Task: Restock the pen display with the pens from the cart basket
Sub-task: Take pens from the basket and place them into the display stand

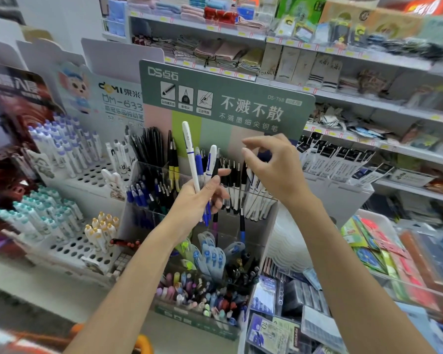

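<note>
The left hand (200, 200) and right hand (274, 169) are bare, as are both forearms (138, 272).

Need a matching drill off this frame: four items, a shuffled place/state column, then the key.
Items
1. left hand
2. right hand
3. green header sign
4. pastel pens

Places/states
A. in the lowest front bin of the pen display
B. grips a bunch of white and blue pens
C. stands at the top back of the display
D. hovers over the white-and-black pens, holding nothing

Pairs: 1-B, 2-D, 3-C, 4-A
</note>
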Available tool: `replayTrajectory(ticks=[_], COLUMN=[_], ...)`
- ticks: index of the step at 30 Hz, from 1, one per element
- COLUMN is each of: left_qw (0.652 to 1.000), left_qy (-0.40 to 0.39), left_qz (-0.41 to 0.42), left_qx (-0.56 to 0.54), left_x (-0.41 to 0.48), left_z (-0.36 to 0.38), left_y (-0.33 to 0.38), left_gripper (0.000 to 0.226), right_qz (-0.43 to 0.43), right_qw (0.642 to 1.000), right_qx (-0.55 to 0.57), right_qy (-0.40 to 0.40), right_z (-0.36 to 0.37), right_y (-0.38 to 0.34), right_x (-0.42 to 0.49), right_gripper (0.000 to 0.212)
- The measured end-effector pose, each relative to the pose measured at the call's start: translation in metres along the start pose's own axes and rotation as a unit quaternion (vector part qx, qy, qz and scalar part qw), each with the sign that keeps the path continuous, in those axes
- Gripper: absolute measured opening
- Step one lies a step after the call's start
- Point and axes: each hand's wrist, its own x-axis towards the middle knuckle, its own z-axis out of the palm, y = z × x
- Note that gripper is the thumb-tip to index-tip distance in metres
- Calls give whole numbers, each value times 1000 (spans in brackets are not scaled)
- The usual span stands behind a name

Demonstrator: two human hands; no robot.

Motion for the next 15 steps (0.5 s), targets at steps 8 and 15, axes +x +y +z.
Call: replayTrajectory(ticks=[8,15], left_qw=[999,987], left_qy=[-39,156], left_qz=[-16,22], left_qx=[-17,11], left_x=[9,12], left_z=[20,-6], left_y=[4,-3], left_gripper=[40,28], right_qz=[87,56], right_qw=[961,967], right_qx=[248,215], right_qy=[-91,121], right_z=[-5,-21], right_y=[-16,-9], right_x=[-1,12], right_gripper=[19,18])
